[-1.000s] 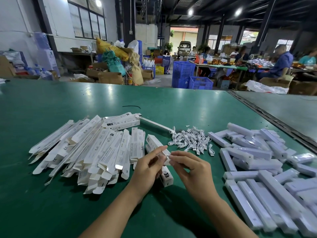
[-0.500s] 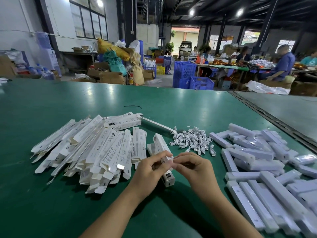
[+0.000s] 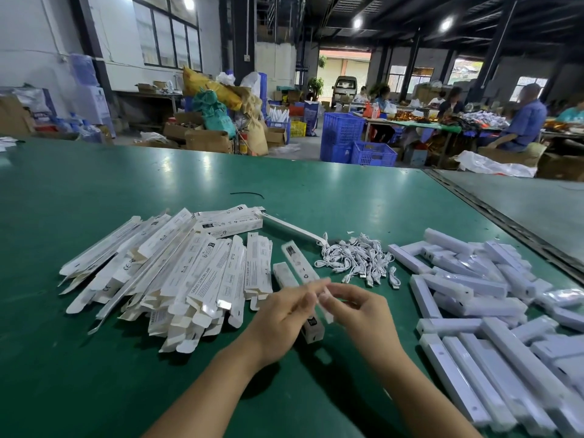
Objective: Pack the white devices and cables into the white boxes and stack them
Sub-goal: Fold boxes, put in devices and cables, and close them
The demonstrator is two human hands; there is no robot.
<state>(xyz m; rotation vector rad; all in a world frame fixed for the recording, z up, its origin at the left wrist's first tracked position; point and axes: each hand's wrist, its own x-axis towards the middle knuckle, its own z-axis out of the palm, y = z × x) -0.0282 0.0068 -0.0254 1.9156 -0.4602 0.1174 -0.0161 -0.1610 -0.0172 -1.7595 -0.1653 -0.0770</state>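
Observation:
My left hand (image 3: 281, 320) and my right hand (image 3: 358, 311) meet at the near end of a narrow white box (image 3: 298, 263), fingertips pinching its end flap. The box points away from me, its far end toward the cables. A second white box (image 3: 311, 331) lies flat under my hands. Several flat, unfolded white boxes (image 3: 177, 273) are fanned out on the left. A heap of white cables (image 3: 357, 257) lies just beyond my hands. Several white bar-shaped devices (image 3: 474, 295) are piled on the right.
All of this rests on a green table (image 3: 126, 374). A closed box (image 3: 227, 221) and one long white bar (image 3: 290, 229) lie behind the flat boxes. A metal rail (image 3: 505, 222) runs along the table's right side. Crates, cartons and seated people are far behind.
The box rose off the lower box and its far end swung up and right. Both hands closed in on its near end and my fingertips now pinch the flap.

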